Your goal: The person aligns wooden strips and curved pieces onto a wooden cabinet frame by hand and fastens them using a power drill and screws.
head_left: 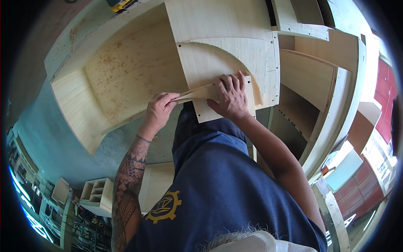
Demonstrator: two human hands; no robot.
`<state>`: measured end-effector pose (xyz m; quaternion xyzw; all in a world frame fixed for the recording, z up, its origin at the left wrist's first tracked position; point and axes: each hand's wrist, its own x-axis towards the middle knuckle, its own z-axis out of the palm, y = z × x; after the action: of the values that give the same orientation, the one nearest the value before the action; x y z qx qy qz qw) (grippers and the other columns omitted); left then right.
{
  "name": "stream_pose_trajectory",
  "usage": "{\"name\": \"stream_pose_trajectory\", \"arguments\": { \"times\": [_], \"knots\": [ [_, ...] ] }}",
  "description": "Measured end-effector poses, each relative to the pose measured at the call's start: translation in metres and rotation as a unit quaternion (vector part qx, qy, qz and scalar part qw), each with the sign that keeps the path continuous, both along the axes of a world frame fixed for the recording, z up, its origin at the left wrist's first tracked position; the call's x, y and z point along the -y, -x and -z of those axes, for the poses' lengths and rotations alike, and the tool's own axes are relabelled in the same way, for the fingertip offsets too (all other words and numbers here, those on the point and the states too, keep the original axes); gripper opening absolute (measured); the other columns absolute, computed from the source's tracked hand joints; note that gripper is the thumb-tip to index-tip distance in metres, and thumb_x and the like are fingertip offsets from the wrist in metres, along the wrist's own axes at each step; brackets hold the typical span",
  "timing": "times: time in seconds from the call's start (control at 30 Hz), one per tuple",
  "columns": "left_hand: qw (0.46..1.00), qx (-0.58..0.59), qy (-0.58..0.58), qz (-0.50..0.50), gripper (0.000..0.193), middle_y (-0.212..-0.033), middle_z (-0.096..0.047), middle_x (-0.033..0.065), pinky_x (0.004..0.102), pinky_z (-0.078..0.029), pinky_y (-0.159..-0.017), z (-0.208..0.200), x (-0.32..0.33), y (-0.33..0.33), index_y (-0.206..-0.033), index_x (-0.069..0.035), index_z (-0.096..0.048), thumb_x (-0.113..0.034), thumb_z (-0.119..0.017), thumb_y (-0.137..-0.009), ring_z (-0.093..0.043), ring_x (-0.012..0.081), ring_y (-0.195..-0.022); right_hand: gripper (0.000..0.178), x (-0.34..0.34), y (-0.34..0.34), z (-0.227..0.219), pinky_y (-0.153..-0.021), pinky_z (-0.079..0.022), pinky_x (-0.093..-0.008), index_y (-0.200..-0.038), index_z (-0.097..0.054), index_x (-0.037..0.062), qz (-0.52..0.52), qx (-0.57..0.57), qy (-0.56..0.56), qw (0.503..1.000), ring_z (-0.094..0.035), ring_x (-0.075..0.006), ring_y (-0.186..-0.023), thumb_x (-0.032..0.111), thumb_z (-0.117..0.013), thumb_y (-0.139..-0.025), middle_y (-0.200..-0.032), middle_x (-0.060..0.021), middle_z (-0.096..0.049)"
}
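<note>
A thin, pale wood strip [200, 92] stretches between my two hands, bowed and narrowing toward the left. My left hand [159, 110] pinches its narrow end between thumb and fingers. Bent over the wider end, my right hand [230, 95] grips the strip, with the thumb below it and the fingers above; the part under the palm is hidden. Beneath the right hand lies a pale plywood panel [204, 116] with dark screw holes near its corners. Just beyond, a plywood piece with a curved edge [247, 52] lies on the panel surface.
An open wooden box compartment [134, 67], dusted with shavings, lies to the left. Cabinet frames with shelves [308, 80] stand on the right. A yellow and black power tool [121, 5] rests at the far edge. A small compartmented unit [96, 192] stands at lower left.
</note>
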<state>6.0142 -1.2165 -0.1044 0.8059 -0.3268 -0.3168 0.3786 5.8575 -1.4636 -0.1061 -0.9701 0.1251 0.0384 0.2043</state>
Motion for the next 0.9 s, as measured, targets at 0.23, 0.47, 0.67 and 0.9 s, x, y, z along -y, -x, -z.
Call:
{"name": "stream_pose_trajectory", "arguments": {
  "times": [0.23, 0.47, 0.67, 0.9],
  "knots": [
    [1.0, -0.006, -0.006, -0.002, 0.022, -0.106, -0.076, 0.0116, 0.0425, -0.059, -0.086, 0.0024, 0.0012, 0.0014, -0.115, -0.006, -0.074, -0.003, -0.075, -0.094, -0.071, 0.0325, -0.1, 0.075, 0.0015, 0.0042, 0.0012, -0.131, -0.017, -0.063, -0.132, -0.067, 0.0046, 0.005, -0.022, -0.001, 1.0, -0.048, -0.0351, -0.139, 0.052, -0.084, -0.076, -0.135, -0.0145, -0.057],
    [0.999, -0.037, -0.027, -0.005, 0.022, -0.105, -0.075, 0.0116, 0.043, -0.058, -0.085, -0.0039, 0.0052, 0.0015, -0.115, -0.006, -0.073, -0.003, -0.075, -0.094, -0.071, 0.0327, -0.099, 0.079, -0.0034, 0.0074, 0.0078, -0.125, -0.025, -0.0633, -0.136, -0.056, 0.0093, 0.004, 0.05, 0.029, 0.998, -0.047, -0.0367, -0.131, 0.059, -0.083, -0.08, -0.13, -0.0148, -0.05],
    [0.999, 0.005, -0.031, 0.029, 0.025, -0.106, -0.073, 0.0125, 0.0375, -0.06, -0.081, -0.0004, 0.0052, -0.0003, -0.121, -0.005, -0.073, -0.002, -0.074, -0.095, -0.073, 0.0267, -0.095, 0.077, -0.003, 0.0059, 0.0076, -0.118, -0.035, -0.0555, -0.133, -0.059, 0.0048, -0.023, 0.061, 0.062, 0.996, -0.045, -0.0335, -0.128, 0.061, -0.078, -0.085, -0.128, -0.0147, -0.05],
    [0.999, -0.024, -0.043, 0.016, 0.026, -0.105, -0.072, 0.0132, 0.0372, -0.059, -0.081, -0.0037, 0.0047, 0.0014, -0.122, -0.005, -0.072, -0.003, -0.074, -0.096, -0.073, 0.027, -0.094, 0.076, -0.0055, 0.0009, 0.0021, -0.115, -0.038, -0.0521, -0.13, -0.06, -0.0012, -0.04, 0.027, 0.05, 0.998, -0.048, -0.0331, -0.122, 0.057, -0.077, -0.083, -0.128, -0.0157, -0.052]
  ]
}}
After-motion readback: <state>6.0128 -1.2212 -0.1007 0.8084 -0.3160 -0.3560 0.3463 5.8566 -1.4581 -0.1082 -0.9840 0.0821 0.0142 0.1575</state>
